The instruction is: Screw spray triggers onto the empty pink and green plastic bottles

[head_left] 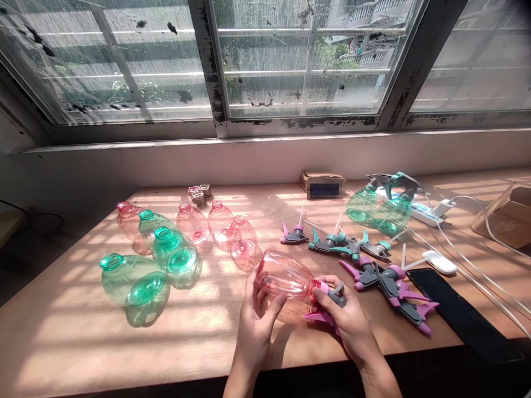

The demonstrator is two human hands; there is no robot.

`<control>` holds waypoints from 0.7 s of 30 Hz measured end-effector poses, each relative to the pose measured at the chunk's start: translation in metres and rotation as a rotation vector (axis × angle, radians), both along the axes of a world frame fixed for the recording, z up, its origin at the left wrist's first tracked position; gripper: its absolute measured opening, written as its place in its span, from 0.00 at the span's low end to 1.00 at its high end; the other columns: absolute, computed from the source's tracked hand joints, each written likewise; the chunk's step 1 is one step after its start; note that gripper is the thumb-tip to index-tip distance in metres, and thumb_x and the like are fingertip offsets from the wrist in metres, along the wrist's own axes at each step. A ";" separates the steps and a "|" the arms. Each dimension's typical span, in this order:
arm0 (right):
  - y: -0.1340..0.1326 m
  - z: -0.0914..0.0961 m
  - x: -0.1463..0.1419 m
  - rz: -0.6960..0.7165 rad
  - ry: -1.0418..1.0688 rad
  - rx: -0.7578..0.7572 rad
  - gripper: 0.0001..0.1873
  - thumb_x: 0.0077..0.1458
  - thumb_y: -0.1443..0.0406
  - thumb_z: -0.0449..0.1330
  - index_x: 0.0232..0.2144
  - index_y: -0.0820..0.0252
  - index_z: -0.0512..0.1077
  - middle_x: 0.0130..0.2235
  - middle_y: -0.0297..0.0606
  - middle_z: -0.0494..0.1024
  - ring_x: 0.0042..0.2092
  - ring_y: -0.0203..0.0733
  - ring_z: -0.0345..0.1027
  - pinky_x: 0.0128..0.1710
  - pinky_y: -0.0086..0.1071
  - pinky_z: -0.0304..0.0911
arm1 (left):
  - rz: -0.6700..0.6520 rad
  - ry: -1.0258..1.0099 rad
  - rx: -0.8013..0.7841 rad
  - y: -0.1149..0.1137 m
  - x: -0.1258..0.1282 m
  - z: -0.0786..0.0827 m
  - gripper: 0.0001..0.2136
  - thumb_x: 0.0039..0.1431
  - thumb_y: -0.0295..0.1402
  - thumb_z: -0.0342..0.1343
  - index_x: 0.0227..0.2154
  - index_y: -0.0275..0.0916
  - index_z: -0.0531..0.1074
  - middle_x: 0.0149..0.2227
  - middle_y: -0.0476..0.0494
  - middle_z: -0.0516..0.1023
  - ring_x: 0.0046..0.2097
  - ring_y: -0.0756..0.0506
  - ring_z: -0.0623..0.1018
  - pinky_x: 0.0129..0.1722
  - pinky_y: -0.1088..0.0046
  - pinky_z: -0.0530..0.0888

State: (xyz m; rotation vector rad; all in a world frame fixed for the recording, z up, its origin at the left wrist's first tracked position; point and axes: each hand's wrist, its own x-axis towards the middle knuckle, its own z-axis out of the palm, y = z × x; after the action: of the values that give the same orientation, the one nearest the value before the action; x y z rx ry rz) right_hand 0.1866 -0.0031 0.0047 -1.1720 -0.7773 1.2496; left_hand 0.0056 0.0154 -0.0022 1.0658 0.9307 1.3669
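A clear pink bottle point(286, 275) lies sideways in the air over the table's front edge. My left hand point(262, 309) is closed round its wide base end. At the neck, my right hand point(341, 316) grips a pink and grey spray head point(324, 287), whose collar meets the bottle's mouth; whether it is threaded on cannot be seen. The spray head's pink trigger point(321, 317) points down toward me. To the right of my right hand lie loose spray heads with pink triggers point(390, 287). Just beyond are others with teal triggers point(350, 243).
Headless pink bottles point(243, 243) and green bottles point(145, 279) stand on the left. Two green bottles with spray heads point(384, 207) stand at the back right. A phone point(460, 309), white cables point(477, 265), a power strip point(427, 213) and a cardboard box point(508, 215) occupy the right side.
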 end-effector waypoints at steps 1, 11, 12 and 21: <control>0.000 0.000 0.000 0.000 0.000 -0.001 0.24 0.50 0.49 0.77 0.39 0.58 0.78 0.28 0.34 0.80 0.30 0.40 0.73 0.29 0.29 0.76 | 0.000 0.004 0.002 0.000 0.000 -0.001 0.34 0.62 0.39 0.68 0.69 0.49 0.63 0.64 0.38 0.75 0.65 0.35 0.75 0.67 0.57 0.70; -0.001 0.001 -0.002 -0.013 0.045 -0.019 0.25 0.47 0.50 0.78 0.38 0.59 0.78 0.27 0.34 0.79 0.30 0.40 0.74 0.28 0.29 0.75 | 0.024 0.015 -0.006 -0.002 0.002 -0.004 0.36 0.63 0.41 0.67 0.70 0.51 0.60 0.68 0.39 0.71 0.66 0.36 0.74 0.66 0.59 0.72; -0.001 0.001 -0.002 -0.016 0.042 -0.014 0.24 0.47 0.50 0.78 0.38 0.58 0.78 0.27 0.34 0.79 0.30 0.39 0.73 0.28 0.29 0.75 | 0.027 0.019 -0.004 -0.002 0.002 -0.004 0.36 0.63 0.41 0.67 0.71 0.52 0.60 0.68 0.39 0.71 0.67 0.36 0.74 0.66 0.59 0.72; 0.000 0.000 -0.002 -0.040 0.017 0.001 0.25 0.46 0.48 0.78 0.38 0.58 0.79 0.27 0.35 0.79 0.30 0.40 0.73 0.27 0.29 0.75 | 0.008 0.009 -0.005 -0.001 -0.001 -0.005 0.35 0.63 0.40 0.66 0.70 0.53 0.61 0.71 0.40 0.69 0.68 0.35 0.72 0.67 0.59 0.71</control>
State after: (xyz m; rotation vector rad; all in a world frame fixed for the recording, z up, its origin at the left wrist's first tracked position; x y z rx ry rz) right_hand 0.1845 -0.0029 0.0048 -1.1689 -0.7390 1.2247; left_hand 0.0051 0.0147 -0.0072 1.0662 0.9462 1.3667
